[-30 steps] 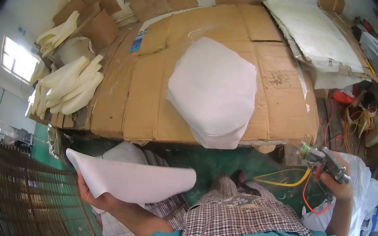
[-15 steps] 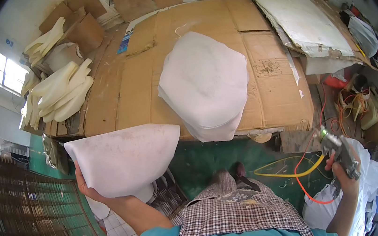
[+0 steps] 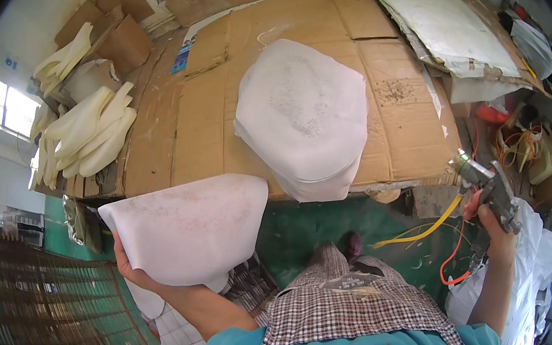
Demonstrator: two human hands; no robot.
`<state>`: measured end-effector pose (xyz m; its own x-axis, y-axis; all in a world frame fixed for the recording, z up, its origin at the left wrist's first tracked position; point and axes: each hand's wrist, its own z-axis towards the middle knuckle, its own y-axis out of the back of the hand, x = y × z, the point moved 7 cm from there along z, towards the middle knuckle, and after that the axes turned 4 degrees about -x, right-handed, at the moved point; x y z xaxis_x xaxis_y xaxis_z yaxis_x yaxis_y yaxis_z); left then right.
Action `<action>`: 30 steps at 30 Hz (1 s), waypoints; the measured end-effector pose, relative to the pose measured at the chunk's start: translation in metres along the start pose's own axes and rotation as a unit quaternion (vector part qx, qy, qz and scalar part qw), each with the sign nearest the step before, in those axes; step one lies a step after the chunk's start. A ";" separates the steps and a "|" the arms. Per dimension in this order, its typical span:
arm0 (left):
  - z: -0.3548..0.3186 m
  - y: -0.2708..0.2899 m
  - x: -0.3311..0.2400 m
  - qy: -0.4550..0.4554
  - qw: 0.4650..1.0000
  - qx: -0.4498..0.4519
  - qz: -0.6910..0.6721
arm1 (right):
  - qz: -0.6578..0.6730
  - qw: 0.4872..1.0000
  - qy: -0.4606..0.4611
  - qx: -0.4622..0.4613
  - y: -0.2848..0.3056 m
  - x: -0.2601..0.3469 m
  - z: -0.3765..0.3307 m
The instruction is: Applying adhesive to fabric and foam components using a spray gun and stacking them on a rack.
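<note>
My left hand [image 3: 134, 271] is closed on the lower left edge of a curved white sheet [image 3: 190, 227], which hangs at the near edge of the table. Most of its fingers are behind the sheet. Off to the right, my right hand [image 3: 497, 231] grips a metal spray gun [image 3: 491, 188] with its nozzle pointing left. A yellow hose [image 3: 423, 233] and an orange-red hose [image 3: 450, 277] run near the gun. A rounded stack of white sheets [image 3: 304, 114], grey speckles on its top, lies on the cardboard-covered table [image 3: 195, 128], apart from both hands.
Cream foot-shaped forms [image 3: 92, 126] are piled at the left of the table, near cardboard boxes [image 3: 123, 40]. A wire rack [image 3: 34, 288] stands low on the left. White plastic bags [image 3: 532, 273] are by my right arm; flat white sheets [image 3: 445, 31] lie at the back right.
My right hand has brought the spray gun leftward and up, and its nozzle has turned. The sheet in my left hand has risen slightly. Grey speckles on the stack look darker.
</note>
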<state>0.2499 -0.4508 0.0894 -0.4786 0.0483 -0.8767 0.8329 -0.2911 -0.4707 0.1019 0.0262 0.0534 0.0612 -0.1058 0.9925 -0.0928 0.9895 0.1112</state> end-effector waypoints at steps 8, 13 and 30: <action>0.003 0.001 0.002 0.005 0.999 -0.040 0.032 | -0.030 0.999 -0.025 0.013 0.019 0.002 -0.026; 0.000 -0.010 0.008 0.027 0.999 -0.032 0.024 | 0.030 0.999 -0.029 -0.026 0.018 -0.007 -0.018; -0.010 -0.019 -0.006 0.077 0.985 0.048 -0.150 | -0.216 0.942 0.254 -0.031 -0.100 -0.180 0.222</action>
<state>0.2398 -0.4360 0.1020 -0.6448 0.2874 -0.7083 0.6276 -0.3297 -0.7052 -0.1200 -0.0760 -0.1251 0.5486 -0.4548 0.7016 0.1069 0.8704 0.4806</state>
